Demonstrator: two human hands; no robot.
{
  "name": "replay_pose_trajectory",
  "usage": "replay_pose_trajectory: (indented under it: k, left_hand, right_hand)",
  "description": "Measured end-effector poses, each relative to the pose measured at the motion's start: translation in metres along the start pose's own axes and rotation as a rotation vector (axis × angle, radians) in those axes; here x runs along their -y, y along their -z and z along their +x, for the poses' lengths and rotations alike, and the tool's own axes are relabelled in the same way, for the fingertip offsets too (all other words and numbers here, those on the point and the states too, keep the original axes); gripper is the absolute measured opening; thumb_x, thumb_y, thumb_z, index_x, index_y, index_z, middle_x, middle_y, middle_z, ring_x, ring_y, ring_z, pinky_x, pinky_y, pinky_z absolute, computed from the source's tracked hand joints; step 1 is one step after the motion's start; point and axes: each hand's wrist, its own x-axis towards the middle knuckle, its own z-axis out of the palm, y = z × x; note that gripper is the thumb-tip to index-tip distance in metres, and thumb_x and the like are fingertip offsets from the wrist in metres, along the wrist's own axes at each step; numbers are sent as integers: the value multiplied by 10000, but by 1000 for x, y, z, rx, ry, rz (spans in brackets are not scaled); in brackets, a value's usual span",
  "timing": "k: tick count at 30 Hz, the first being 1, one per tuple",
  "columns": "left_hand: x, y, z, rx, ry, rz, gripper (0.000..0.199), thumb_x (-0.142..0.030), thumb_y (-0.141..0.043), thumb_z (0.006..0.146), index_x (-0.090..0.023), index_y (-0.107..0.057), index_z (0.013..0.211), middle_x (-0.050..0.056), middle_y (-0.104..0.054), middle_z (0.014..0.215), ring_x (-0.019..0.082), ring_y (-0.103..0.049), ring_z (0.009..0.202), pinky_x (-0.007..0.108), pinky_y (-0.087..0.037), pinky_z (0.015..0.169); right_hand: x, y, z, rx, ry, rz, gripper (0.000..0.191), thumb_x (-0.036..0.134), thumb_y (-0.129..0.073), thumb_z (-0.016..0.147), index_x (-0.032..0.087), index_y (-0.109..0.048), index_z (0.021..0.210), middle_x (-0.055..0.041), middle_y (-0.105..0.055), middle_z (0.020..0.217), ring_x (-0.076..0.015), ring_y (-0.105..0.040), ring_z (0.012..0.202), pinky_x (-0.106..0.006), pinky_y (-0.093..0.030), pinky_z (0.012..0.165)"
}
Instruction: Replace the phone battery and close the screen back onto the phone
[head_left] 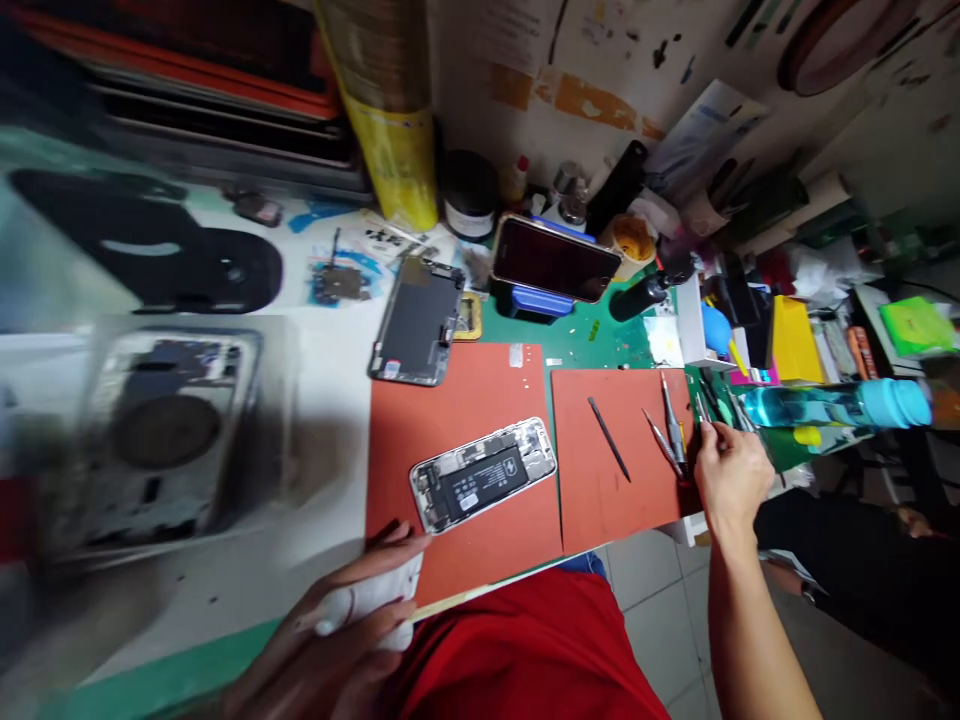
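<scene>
Left grip [322, 645] is wrapped round a white bottle [375, 592], fingertips just beside the near left corner of the open phone [534, 450]. Right grip [731, 480] is pinched together among slim tools [702, 408]; whether it holds one, I cannot tell. The open phone lies on the left mat [465, 400], battery [487, 480] showing. A black stick [609, 440] and tweezers [661, 440] lie on the right mat [592, 515].

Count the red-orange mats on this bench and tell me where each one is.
2. The left mat lies under the opened phone; the right mat, beside it, bears the thin black stick.
</scene>
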Motion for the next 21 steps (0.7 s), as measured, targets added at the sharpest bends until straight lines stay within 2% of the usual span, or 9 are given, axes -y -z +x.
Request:
replay_pose_trajectory:
  k: [3,6,8,10,12,14,17,19,21]
  left_hand:
    - [-19,-11,9,-52,48,-59,253,-148,-605,1035,-250,-809,1145,53,-777,1411,327,-773,1265,531,-704,1030]
    - [-27,-21,12,-58,7,-81,224,-240,-592,1085,-239,-815,1062,81,-799,1325,322,-770,1229,524,-721,942]
    - [-29,-29,12,-64,-18,-109,240,-292,-584,1107,-249,-811,1045,82,-803,1304,310,-763,1223,503,-727,897]
    - [-31,-38,13,-55,-20,-133,260,-363,-577,1121,-264,-808,1053,81,-809,1289,303,-746,1247,508,-729,900]
    - [-32,-49,14,-29,-38,-142,279,-431,-582,1117,-274,-806,1063,77,-816,1281,294,-719,1298,493,-725,927]
    - [-34,-58,14,-12,-70,-152,280,-454,-593,1108,-274,-803,1069,68,-818,1295,278,-682,1365,470,-704,985]
    - [-34,-64,11,1,-78,-185,270,-445,-593,1105,-269,-798,1092,78,-775,1428,287,-641,1446,502,-663,1072]
    - [-32,-61,7,4,-56,-158,277,-437,-584,1111,-260,-796,1133,113,-738,1492,299,-674,1420,521,-661,1068]
    - [-28,-53,1,-2,-61,-71,248,-379,-593,1118,-234,-787,1172,133,-782,1408,274,-753,1293,462,-683,1008]
  right_hand:
    - [12,5,2,27,13,158,438,568,-726,982,194,-815,773,-90,-602,654,-226,-476,593,-371,-321,565]
    - [59,29,-21,132,53,377,278,484,-744,1011,254,-827,877,-125,-717,766,-248,-605,646,-373,-412,538]
    - [102,46,-50,369,95,538,255,454,-672,1076,270,-837,1010,-84,-788,844,-232,-700,664,-344,-532,562]
    - [145,56,-81,627,139,748,444,592,-539,1124,260,-833,1136,-30,-778,780,-174,-688,582,-291,-567,542]
    - [178,57,-103,1118,-207,1298,603,729,-605,1045,192,-804,1235,-77,-801,855,-178,-708,625,-300,-598,580]
    - [196,54,-114,1333,-625,1547,601,718,-829,886,186,-807,1165,-66,-784,831,-173,-689,650,-303,-606,625]
    - [200,47,-116,1414,-918,1596,487,621,-927,815,190,-792,999,-33,-739,747,-157,-638,597,-297,-589,601]
    - [195,43,-111,1344,-886,1575,433,596,-892,867,195,-780,985,-28,-730,723,-154,-633,569,-293,-583,578]
    - [188,38,-103,1158,-781,1506,389,566,-867,907,204,-780,1021,-32,-743,725,-162,-665,583,-285,-589,573]
